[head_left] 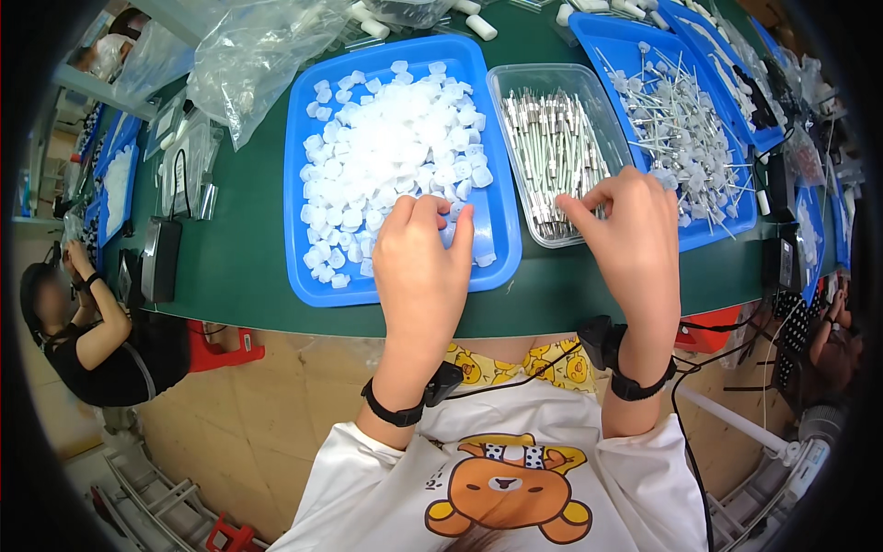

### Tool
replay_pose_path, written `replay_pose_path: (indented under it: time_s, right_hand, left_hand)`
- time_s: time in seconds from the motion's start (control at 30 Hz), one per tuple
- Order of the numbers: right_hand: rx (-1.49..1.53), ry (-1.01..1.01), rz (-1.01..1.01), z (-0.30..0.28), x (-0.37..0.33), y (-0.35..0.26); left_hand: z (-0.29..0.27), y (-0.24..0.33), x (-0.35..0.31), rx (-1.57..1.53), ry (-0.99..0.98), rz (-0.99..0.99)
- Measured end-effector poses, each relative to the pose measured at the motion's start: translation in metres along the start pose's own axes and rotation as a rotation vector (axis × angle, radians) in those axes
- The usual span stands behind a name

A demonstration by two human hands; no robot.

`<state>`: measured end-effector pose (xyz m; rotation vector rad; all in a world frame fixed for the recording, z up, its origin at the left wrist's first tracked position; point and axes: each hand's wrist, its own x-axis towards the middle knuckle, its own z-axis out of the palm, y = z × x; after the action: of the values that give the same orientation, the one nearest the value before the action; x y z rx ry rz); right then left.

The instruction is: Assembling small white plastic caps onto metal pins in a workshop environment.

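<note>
My left hand point(423, 253) is over the near part of a blue tray point(292, 202) heaped with small translucent white plastic caps point(395, 143). Its fingers curl down among the caps, the thumb stands apart, and the fingertips are partly hidden. My right hand point(635, 225) hovers above the near right corner of a clear plastic box point(494, 81). Thin metal rods with thicker metal ends point(552, 138) fill that box. The right thumb and forefinger reach over the rods with a gap between them; the other fingers curl under, and I see nothing held.
Right of the box, another blue tray point(750, 207) holds rods fitted with white caps point(685, 138). Clear plastic bags point(253, 60) and white cylinders point(480, 28) lie at the back of the green table point(244, 248). A black box point(163, 259) stands left. Another person point(106, 340) sits far left.
</note>
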<state>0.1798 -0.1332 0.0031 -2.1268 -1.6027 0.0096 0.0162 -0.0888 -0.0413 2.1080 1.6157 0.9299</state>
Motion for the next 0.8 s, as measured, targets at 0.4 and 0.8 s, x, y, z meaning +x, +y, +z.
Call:
replay_pose_path:
  time_s: [0.4,0.8]
  right_hand:
    - [0.597,-0.018,0.252,-0.02,0.004,-0.003]
    - [1.529,-0.005,-0.229,-0.033,-0.063,-0.014]
  left_hand:
    - [-0.028,0.007,-0.012,-0.775,-0.095,-0.11]
    - [-0.055,0.026,-0.048,-1.773,-0.566,-0.243]
